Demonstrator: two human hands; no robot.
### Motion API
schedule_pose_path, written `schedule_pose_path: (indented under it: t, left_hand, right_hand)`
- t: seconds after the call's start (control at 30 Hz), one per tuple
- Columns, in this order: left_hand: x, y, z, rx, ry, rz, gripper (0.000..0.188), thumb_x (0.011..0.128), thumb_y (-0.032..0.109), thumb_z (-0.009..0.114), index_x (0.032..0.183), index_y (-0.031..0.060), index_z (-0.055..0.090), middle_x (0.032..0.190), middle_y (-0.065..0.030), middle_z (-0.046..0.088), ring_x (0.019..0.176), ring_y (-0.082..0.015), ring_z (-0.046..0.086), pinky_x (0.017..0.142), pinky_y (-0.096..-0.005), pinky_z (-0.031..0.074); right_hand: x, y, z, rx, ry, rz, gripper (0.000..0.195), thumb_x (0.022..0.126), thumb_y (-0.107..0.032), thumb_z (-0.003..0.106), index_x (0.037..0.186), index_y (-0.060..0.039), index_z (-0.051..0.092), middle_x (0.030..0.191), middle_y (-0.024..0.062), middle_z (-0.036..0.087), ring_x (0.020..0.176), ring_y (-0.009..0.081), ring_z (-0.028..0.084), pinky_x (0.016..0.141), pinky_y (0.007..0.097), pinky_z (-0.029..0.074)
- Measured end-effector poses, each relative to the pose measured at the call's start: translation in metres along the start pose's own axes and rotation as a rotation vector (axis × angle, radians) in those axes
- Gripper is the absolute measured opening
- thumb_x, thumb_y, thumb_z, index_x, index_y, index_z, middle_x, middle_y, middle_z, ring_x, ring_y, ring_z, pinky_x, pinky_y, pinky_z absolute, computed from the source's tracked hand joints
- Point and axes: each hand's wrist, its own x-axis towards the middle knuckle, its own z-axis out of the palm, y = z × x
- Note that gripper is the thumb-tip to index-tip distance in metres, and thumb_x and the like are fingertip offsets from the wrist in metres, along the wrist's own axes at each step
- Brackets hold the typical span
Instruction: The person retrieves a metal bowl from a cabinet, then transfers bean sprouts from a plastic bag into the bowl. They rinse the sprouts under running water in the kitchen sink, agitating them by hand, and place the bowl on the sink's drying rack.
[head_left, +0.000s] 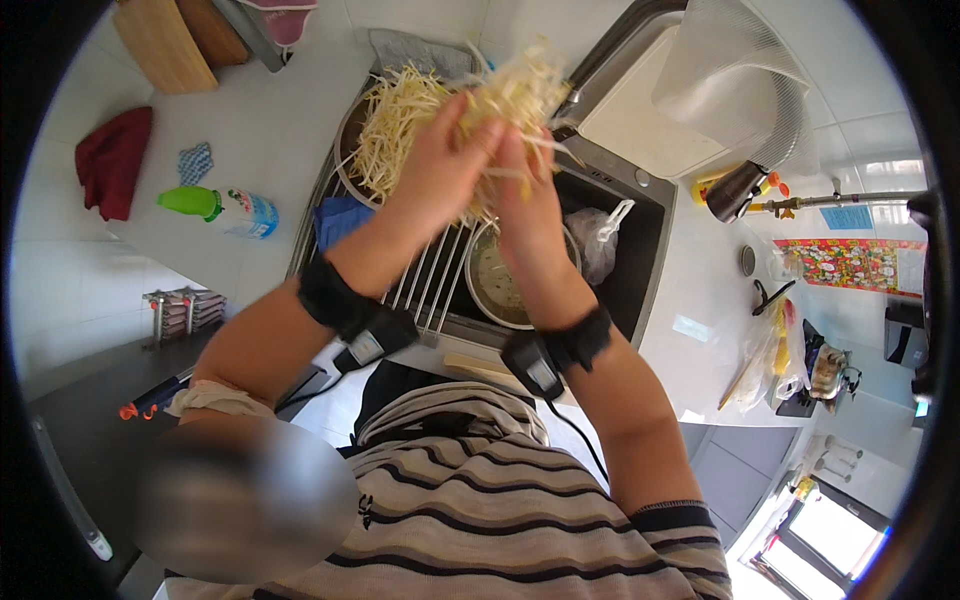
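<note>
Both my hands hold a loose bunch of bean sprouts (525, 86) up over the sink; the bunch is partly blurred. My left hand (442, 161) grips it from the left, close beside a metal bowl (349, 142) heaped with more bean sprouts (397, 124). On the bunch's right side is my right hand (525, 195), its fingers around the stems. Below it a round metal pan (487, 277) with cloudy water stands in the sink, partly hidden by my right forearm. The bowl rests on a rack of metal rods (427, 281) across the sink's left part.
A knotted plastic bag (596, 244) lies in the black sink (637, 262). A blue cloth (337, 217) hangs by the bowl. Left on the counter are a green-capped bottle (251, 214) and a checked cloth (195, 163). Behind right stands a white board (637, 112) near the faucet (600, 56).
</note>
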Motion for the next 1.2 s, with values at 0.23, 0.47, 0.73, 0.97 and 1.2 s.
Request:
schedule_pose_path:
  t: [0.23,0.47,0.73,0.97,1.2]
  left_hand:
    - [0.068,-0.055,-0.089,0.468,0.112,0.018,0.063,0.085,0.044,0.059,0.124,-0.0035,0.049,0.115,-0.0252,0.057,0.102,-0.0344,0.059,0.087,-0.0364,0.045]
    - [0.063,-0.088,-0.1,0.616,0.256,0.03,0.058,0.085,0.047,0.055,0.123,0.0035,0.053,0.104,-0.0251,0.059,0.102,-0.0363,0.056,0.085,-0.0406,0.045]
    - [0.07,-0.098,-0.107,0.485,0.066,-0.088,0.059,0.084,0.053,0.051,0.132,0.0192,0.047,0.113,-0.024,0.053,0.104,-0.0394,0.054,0.087,-0.0448,0.044]
    - [0.049,-0.048,-0.108,1.001,0.087,0.145,0.05,0.084,0.03,0.061,0.131,0.0206,0.048,0.109,-0.019,0.053,0.105,-0.0368,0.053,0.085,-0.0401,0.046]
    - [0.047,-0.101,-0.086,0.852,0.09,0.437,0.046,0.087,0.016,0.056,0.128,0.0,0.041,0.121,-0.0259,0.045,0.107,-0.0425,0.047,0.089,-0.0447,0.043]
  right_hand:
    - [0.07,0.084,0.033,-0.857,0.167,-0.165,0.05,0.089,-0.038,0.057,0.127,-0.0079,0.045,0.115,0.0193,0.05,0.105,0.0349,0.051,0.088,0.042,0.042]
    - [0.062,0.087,0.025,-1.177,0.21,-0.169,0.053,0.083,-0.04,0.062,0.126,-0.0124,0.048,0.11,0.0208,0.05,0.102,0.0397,0.051,0.086,0.044,0.043]
    - [0.067,0.1,0.01,-1.17,0.164,-0.206,0.059,0.08,-0.04,0.066,0.128,-0.0128,0.045,0.115,0.0213,0.048,0.102,0.0402,0.052,0.083,0.044,0.046]
    - [0.055,0.05,0.004,-1.201,-0.02,-0.446,0.06,0.079,-0.031,0.067,0.131,-0.0134,0.043,0.128,0.023,0.041,0.109,0.0407,0.051,0.087,0.0441,0.046]
    - [0.049,0.089,0.0,-1.254,-0.105,-0.491,0.053,0.086,-0.008,0.052,0.137,-0.0114,0.037,0.133,0.027,0.036,0.122,0.0438,0.038,0.1,0.0442,0.037]
